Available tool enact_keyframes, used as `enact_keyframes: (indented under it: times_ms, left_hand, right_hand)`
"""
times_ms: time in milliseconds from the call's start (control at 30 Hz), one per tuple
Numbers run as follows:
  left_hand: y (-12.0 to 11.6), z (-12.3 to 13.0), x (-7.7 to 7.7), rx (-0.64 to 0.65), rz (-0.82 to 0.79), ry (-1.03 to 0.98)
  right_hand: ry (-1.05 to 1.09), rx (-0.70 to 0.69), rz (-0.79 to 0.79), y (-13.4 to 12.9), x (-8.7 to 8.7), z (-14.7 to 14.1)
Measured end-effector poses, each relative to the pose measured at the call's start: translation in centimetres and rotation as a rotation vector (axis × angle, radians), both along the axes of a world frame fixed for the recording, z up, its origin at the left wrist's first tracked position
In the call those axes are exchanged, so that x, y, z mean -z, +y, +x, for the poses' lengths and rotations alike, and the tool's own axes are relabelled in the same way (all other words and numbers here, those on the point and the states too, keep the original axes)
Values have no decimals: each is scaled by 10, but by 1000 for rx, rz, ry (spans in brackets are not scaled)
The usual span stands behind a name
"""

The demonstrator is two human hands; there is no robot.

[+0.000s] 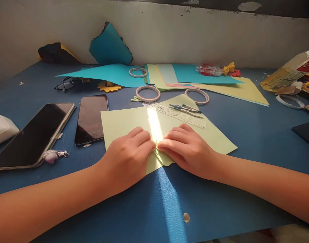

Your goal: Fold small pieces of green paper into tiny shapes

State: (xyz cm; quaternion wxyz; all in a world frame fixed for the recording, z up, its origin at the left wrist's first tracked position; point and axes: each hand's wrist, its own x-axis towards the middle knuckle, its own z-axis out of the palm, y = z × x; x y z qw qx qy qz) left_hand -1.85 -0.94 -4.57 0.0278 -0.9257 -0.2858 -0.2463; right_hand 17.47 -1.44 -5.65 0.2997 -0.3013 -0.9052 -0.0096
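Observation:
My left hand [130, 153] and my right hand [188, 150] meet near the middle of the view, fingers closed in pinches on a small folded piece of pale green paper [165, 159]. Parts of this piece are hidden by the fingers. Beneath it lies a larger pale green sheet [126, 123], flat on the blue table [134, 216]. A clear ruler [178, 116] rests on the sheet beyond my right hand, with a compass [186, 109] on top of it. A bright strip of sunlight crosses the paper between my hands.
Two phones [35, 135] [91, 118] lie at left, beside a purple charm [51, 156]. Tape rolls [137, 96] [207, 98] sit behind the green sheet. Coloured paper [205, 75] is stacked along the wall. A tilted glue bottle [287, 73] is at far right.

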Motion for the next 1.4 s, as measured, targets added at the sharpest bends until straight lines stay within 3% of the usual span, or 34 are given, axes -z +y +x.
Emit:
enact_keyframes:
  times_ms: [133, 400, 700, 867, 1133, 1400]
  left_hand:
    - [2, 1, 0, -35, -42, -25]
    - [7, 2, -3, -87, -452, -137]
    - [0, 2, -3, -42, -368, -150]
    - [2, 3, -1, -83, -328, -176]
    - [7, 6, -7, -163, -582, -239]
    - [6, 9, -11, -253, -676, -240]
  right_hand:
    - [7, -1, 8, 0, 1, 1]
    - [29, -3, -37, 2, 3, -1]
    - [29, -1, -26, 0, -1, 0]
    - [17, 5, -23, 0, -1, 0]
    - [27, -5, -58, 1, 0, -1]
    - [69, 15, -88, 2, 0, -4]
